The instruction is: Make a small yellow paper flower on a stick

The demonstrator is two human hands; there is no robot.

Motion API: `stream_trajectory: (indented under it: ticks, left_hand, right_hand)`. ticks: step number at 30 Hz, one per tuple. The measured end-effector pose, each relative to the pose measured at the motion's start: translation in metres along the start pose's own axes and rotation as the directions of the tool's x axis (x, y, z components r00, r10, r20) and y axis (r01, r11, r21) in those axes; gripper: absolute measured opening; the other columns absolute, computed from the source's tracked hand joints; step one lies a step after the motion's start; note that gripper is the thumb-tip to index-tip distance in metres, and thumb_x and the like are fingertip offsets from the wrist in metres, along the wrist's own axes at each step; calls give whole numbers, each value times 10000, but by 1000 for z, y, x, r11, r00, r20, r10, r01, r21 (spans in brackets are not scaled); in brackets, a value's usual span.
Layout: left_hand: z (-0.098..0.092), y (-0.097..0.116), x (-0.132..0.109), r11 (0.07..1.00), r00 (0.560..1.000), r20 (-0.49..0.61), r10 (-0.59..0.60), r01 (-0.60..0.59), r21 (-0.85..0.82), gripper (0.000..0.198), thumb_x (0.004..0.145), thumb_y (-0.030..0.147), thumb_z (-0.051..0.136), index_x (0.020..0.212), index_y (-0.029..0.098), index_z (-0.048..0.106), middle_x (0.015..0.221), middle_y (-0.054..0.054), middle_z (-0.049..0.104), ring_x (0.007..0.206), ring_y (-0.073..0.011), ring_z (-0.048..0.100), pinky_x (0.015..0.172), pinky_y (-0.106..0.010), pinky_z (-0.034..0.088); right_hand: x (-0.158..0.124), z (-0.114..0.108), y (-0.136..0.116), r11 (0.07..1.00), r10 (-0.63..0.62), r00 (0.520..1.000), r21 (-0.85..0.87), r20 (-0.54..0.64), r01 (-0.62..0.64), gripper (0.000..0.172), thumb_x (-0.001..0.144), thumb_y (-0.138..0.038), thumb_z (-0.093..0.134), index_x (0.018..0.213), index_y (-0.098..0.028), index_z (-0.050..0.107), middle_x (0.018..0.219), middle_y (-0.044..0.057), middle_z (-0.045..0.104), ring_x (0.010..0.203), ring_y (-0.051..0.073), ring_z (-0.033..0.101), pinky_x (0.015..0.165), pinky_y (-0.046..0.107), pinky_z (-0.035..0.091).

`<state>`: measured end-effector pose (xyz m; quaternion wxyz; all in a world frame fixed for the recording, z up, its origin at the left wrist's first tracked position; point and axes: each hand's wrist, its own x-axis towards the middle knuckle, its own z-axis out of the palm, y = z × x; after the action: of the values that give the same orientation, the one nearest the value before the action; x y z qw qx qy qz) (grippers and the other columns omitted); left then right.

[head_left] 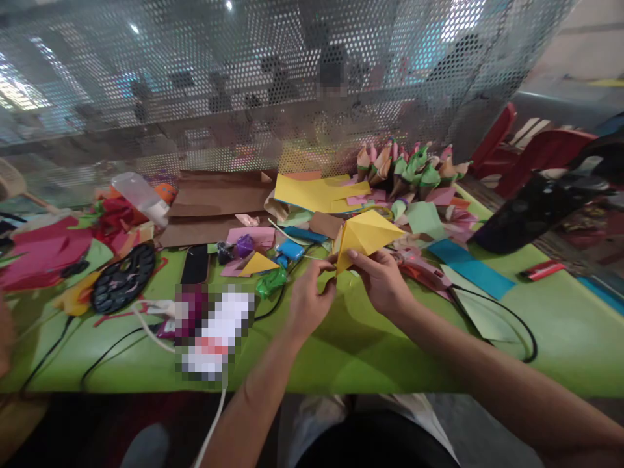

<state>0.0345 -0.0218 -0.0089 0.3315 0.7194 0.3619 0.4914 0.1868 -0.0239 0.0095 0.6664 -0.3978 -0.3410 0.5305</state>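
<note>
A folded piece of yellow paper [373, 233] with a pointed corner to the right is held up above the green table [351, 364]. My right hand [383, 279] pinches its lower edge, thumb on the near face. At its lower left corner, my left hand [314, 292] is closed with thumb and fingertips against the paper. Behind the fold lie a brown paper piece [326, 224] and a large yellow sheet [316, 192]. Just left of my left hand sits a small green plastic-wrapped lump [272, 281].
A pink glue gun [426, 270] with a black cord lies right. Paper cones [414, 169] stand at the back, before a perforated metal screen [234, 117]. A black bottle [531, 208] stands far right. Left are a black phone [195, 264], another blurred phone [219, 335] and cables.
</note>
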Motion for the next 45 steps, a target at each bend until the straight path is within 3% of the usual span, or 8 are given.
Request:
stream_trajectory:
  ticks: [2,5,7,13,23,45]
  left_hand:
    - [-1,0,2,984,997,32,-70,74,-164,300,793,113,626,1075,210,592,1161,-88,730,1115,-223,688,984,-362,523]
    - [-2,2,7,871,969,116,-218,246,-425,373,824,180,627,1193,192,577,1161,-95,737,1106,-227,692,975,-372,531]
    - [-3,2,10,813,951,152,-269,309,-494,378,857,249,638,1229,184,608,1185,-99,739,1140,-237,679,1015,-381,511]
    - [0,-4,13,805,940,200,-276,340,-486,354,830,363,727,1144,199,734,1203,-84,750,1189,-266,658,1064,-405,484]
    - [2,-7,13,789,926,205,-319,379,-484,400,805,366,748,1168,198,743,1180,-86,761,1219,-281,650,1098,-446,472]
    - [2,-5,13,811,924,141,-355,379,-446,401,754,376,793,1117,207,769,1166,-70,772,1193,-278,673,1095,-453,498]
  right_hand:
    - [2,-1,-1,998,-20,1000,-62,18,21,352,580,-450,895,778,-211,731,758,34,752,739,216,678,723,344,539]
    - [3,-1,-3,990,-42,998,-132,38,47,352,563,-439,900,784,-216,741,769,26,760,743,213,678,737,350,541]
    - [3,-1,-4,985,-48,997,-162,53,56,329,567,-438,895,753,-217,737,754,19,755,705,194,661,708,335,537]
    - [4,-3,-1,972,-61,993,-221,98,82,269,614,-409,866,760,-211,758,798,28,766,662,168,638,651,314,536]
    - [6,-6,2,950,-85,989,-288,124,118,208,623,-343,861,743,-207,760,788,30,761,740,214,682,729,357,570]
    - [4,-4,8,921,-129,989,-361,73,147,188,618,-309,826,758,-212,745,783,41,760,730,232,683,678,358,556]
